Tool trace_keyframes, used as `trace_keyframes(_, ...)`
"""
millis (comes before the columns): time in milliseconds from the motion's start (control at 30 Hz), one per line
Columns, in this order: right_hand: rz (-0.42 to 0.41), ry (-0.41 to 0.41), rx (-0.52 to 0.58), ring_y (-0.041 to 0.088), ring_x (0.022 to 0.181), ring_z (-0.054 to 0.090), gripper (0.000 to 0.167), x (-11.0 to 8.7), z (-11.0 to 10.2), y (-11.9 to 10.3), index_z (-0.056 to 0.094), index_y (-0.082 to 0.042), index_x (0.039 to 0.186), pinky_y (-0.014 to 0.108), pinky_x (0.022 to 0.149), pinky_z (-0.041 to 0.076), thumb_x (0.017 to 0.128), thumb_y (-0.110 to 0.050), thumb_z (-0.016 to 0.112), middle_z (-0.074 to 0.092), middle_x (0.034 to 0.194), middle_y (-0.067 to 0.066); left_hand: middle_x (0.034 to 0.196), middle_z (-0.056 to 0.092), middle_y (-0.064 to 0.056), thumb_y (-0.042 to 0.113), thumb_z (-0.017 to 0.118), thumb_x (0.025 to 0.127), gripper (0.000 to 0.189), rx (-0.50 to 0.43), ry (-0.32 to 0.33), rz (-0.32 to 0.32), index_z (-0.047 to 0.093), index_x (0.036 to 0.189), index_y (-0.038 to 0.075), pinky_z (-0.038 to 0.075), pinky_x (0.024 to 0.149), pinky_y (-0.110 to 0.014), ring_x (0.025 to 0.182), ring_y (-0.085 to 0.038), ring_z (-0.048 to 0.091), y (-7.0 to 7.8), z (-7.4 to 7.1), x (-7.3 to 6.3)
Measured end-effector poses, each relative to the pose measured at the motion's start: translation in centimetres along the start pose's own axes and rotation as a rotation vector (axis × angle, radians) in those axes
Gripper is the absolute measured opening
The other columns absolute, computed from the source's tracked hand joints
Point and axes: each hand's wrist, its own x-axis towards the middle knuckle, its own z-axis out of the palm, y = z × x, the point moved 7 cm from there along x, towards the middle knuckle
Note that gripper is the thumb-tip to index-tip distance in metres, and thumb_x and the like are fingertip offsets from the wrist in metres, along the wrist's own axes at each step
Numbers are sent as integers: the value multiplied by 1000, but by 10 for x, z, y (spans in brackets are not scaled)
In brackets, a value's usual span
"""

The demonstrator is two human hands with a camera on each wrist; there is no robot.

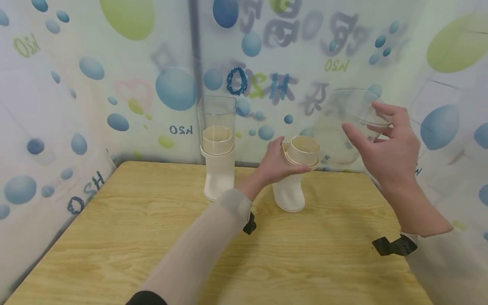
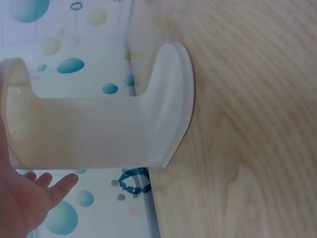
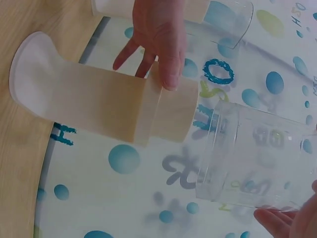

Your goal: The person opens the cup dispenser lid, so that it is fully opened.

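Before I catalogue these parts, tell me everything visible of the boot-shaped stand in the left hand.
The boot-shaped stand looks like off-white plastic: a smooth column with a foot flaring to one side, a wider collar, and an open-topped round neck above it. It is roughly upright over the wood-grain table; whether its foot touches is unclear. The left hand holds it at the collar.

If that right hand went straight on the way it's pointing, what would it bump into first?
Probably the bubble-print curtain ahead. The right hand holds a clear cylinder, which might touch the curtain before the fingers do; the depth between them is hard to judge.
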Motion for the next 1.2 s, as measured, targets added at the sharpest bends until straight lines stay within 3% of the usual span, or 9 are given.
trace_keyframes(200,139,24,-1,-17,107,62,67,-13,-24,17,58,-35,153,13,84,45,93,-37,87,52,162,-17,171,38,-13,60,93,81,124,-35,42,-2,25,175,16,52,115,-54,146,-34,53,-1,0,-8)
trace_keyframes(300,190,27,-40,-17,108,59,69,-19,-32,31,54,-36,156,12,84,43,94,-39,85,49,165,-17,172,40,-12,60,92,82,122,-51,45,-15,25,175,17,49,117,-57,150,-34,50,-2,-1,-9)
trace_keyframes(500,271,-58,-100,-16,111,56,73,-28,-34,79,50,-38,161,4,82,42,96,-48,83,42,172,-12,175,39,-12,60,89,85,119,-107,17,-57,20,177,27,46,122,-59,156,-35,46,-7,-1,-9)
trace_keyframes(567,295,-102,-137,-5,121,61,76,-31,-30,96,48,-37,163,3,78,43,96,-52,81,38,176,-9,176,37,-12,59,89,86,119,-114,9,-58,19,177,28,44,122,-59,157,-36,44,-9,0,-8)
trace_keyframes(667,318,-181,-186,25,139,63,83,-36,-19,122,43,-32,168,6,68,44,97,-60,77,31,181,0,176,36,-12,59,88,87,119,-118,2,-56,18,177,28,43,124,-60,158,-36,42,-10,2,-7)
trace_keyframes(767,322,-259,-219,52,145,54,90,-42,-7,144,37,-23,172,15,64,45,99,-64,72,27,182,11,177,35,-12,57,88,87,117,-128,-4,-59,18,177,29,40,125,-62,160,-37,39,-12,2,-6)
trace_keyframes(867,317,-316,-251,58,143,53,95,-49,5,164,33,-16,173,34,72,55,101,-66,68,31,178,25,178,34,-11,57,87,88,116,-131,-13,-55,17,177,29,37,127,-65,163,-39,34,-13,3,-5)
trace_keyframes(1033,326,-350,-293,60,136,56,98,-59,21,196,33,-8,172,69,94,52,102,-68,65,42,164,39,179,33,-11,55,86,90,114,-134,-26,-56,17,177,30,33,130,-64,165,-40,30,-12,6,-3)
trace_keyframes(1200,374,-345,-263,64,142,48,99,-61,35,216,30,-6,172,75,108,45,102,-67,66,31,172,38,178,35,-12,54,86,90,113,-140,-30,-68,17,177,31,30,131,-64,163,-39,34,-10,5,-4)
